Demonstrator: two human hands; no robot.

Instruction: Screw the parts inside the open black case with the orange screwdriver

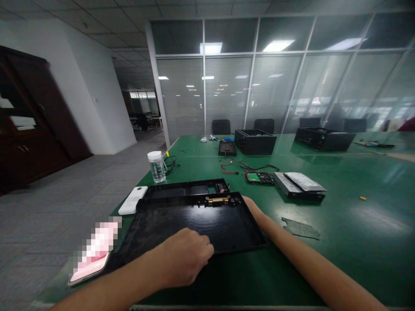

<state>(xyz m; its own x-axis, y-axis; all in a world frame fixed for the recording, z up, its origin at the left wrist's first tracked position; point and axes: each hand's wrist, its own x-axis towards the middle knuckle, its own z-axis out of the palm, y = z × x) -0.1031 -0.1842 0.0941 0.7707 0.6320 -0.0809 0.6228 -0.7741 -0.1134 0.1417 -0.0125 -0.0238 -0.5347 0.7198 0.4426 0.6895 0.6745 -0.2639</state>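
Observation:
A black laptop cover panel (207,224) lies tilted on the green table (356,242), with a brass hinge (218,200) at its far edge. My left hand (188,255) is curled into a fist over the panel's near edge and seems to grip it. My right forearm reaches along the panel's right side. My right hand (251,204) is at the far right corner, with its fingers hidden behind the panel. A second black laptop shell (181,189) lies just behind the panel.
A white power bank (132,200), a clear lidded jar (157,166) and a phone (92,259) lie at the left edge. A drive (300,185), circuit board (259,177), cables and two black cases (255,141) lie further back. A grey scrap (300,228) is on the right.

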